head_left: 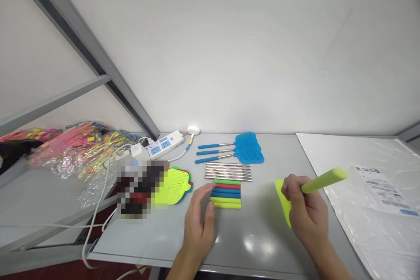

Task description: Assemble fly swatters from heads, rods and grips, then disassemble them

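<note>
My right hand is closed around a yellow-green fly swatter. Its handle sticks out to the right above my fist, and the flat head shows below on the left, partly hidden by my fingers. Beside a row of coloured handle tubes, my left hand is curved with thumb and fingers apart, holding nothing. The fingertips are at the row's left ends; whether they touch, I cannot tell. Behind the tubes lie several thin metal rods. Stacked swatter heads, yellow on top, sit left of my left hand.
Three blue fly swatters lie at the back of the table. A white power strip with cables stands at back left. A large white plastic package covers the right side. Bagged colourful items are at far left.
</note>
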Demonstrator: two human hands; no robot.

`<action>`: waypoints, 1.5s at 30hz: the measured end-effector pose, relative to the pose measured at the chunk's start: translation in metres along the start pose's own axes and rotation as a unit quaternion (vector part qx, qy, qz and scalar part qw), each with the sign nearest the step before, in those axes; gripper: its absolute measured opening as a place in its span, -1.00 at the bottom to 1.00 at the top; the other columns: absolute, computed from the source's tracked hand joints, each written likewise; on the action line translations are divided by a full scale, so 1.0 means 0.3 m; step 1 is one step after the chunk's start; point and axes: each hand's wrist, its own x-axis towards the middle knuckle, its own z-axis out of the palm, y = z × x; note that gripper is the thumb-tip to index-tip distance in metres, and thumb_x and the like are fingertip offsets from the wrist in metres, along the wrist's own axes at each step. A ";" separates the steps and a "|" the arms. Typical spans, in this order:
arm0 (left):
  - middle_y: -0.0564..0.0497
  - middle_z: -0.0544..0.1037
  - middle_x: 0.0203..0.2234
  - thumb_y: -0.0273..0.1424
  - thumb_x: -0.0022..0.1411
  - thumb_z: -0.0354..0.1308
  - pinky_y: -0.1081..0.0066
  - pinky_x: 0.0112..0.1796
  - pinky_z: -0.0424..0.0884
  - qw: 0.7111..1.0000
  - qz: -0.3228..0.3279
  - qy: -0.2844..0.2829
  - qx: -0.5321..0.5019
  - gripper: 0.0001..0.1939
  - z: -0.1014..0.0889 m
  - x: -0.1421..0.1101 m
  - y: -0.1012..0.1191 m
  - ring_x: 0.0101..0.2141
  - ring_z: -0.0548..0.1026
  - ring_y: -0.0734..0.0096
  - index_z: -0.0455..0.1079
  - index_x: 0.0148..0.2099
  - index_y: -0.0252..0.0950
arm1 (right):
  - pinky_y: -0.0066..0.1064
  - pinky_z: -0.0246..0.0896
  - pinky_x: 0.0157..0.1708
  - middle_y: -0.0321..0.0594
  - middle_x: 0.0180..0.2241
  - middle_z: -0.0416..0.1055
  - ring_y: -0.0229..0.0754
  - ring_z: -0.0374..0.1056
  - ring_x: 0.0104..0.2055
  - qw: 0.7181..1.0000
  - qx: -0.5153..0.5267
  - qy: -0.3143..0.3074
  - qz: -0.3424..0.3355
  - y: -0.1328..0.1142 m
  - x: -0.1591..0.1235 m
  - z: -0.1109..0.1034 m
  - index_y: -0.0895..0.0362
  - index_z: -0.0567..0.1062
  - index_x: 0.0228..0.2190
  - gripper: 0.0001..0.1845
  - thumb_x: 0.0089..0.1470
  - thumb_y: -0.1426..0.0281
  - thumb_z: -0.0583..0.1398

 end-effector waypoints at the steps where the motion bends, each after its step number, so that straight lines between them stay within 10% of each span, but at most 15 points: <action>1: -0.11 0.46 0.02 -0.33 0.41 -0.09 0.09 0.09 0.30 1.000 0.000 0.000 -0.012 -0.69 -0.002 -0.009 0.019 0.08 0.39 0.15 0.28 0.13 -0.17 | -0.39 0.06 -0.50 -0.32 -0.50 0.25 -0.25 0.17 -0.50 0.997 -0.055 -0.053 -0.028 -0.014 -0.003 -0.009 0.05 0.38 -0.39 -0.79 0.27 0.29 0.06; 5: -0.12 0.50 -0.11 -0.19 0.39 -0.10 0.10 -0.04 0.40 0.998 -0.001 0.027 -0.057 -0.66 -0.018 -0.049 0.127 -0.07 0.47 0.11 0.31 0.10 -0.19 | -0.37 0.09 -0.48 -0.29 -0.43 0.37 -0.20 0.28 -0.46 0.920 -0.244 -0.281 -0.121 -0.098 -0.027 -0.008 0.04 0.42 -0.25 -0.86 0.25 0.28 0.10; 11: -0.02 0.46 -0.34 -0.29 0.41 -0.11 0.30 -0.27 0.42 0.997 0.020 -0.010 -0.068 -0.76 -0.056 -0.042 0.201 -0.31 0.45 0.28 0.35 -0.03 -0.17 | -0.35 0.01 -0.46 -0.30 -0.44 0.39 -0.13 0.34 -0.42 0.836 -0.367 -0.365 -0.181 -0.169 -0.087 0.045 0.06 0.41 -0.41 -0.84 0.22 0.31 0.16; 21: -0.17 0.31 0.14 -0.26 0.40 -0.07 0.01 0.16 0.14 0.991 -0.056 -0.038 0.116 -0.58 0.026 0.108 0.008 0.18 0.22 0.10 0.14 0.24 -0.23 | -0.29 0.20 -0.27 -0.09 -0.22 0.52 -0.03 0.43 -0.21 0.878 -0.293 -0.314 0.211 0.018 0.060 -0.006 0.14 0.36 0.12 -0.51 0.25 0.26 -0.05; 32: -0.24 0.19 0.23 -0.18 0.39 -0.06 -0.09 0.20 0.07 0.979 -0.114 -0.079 0.151 -0.38 0.058 0.165 -0.086 0.26 0.08 0.02 -0.08 0.38 -0.29 | -0.28 0.24 -0.22 -0.08 -0.10 0.51 -0.04 0.42 -0.23 0.874 -0.258 -0.325 0.253 0.133 0.142 0.064 0.13 0.13 0.30 -0.30 0.13 0.36 -0.04; 45: -0.20 0.24 0.22 -0.19 0.37 -0.01 -0.14 0.19 0.09 0.980 -0.139 -0.054 0.129 -0.38 0.069 0.197 -0.097 0.26 0.10 -0.02 -0.03 0.38 -0.21 | -0.29 0.31 -0.23 -0.22 -0.20 0.55 0.00 0.42 -0.20 0.909 -0.116 -0.306 0.260 0.118 0.160 0.112 0.07 0.42 0.13 -0.43 0.08 0.29 0.05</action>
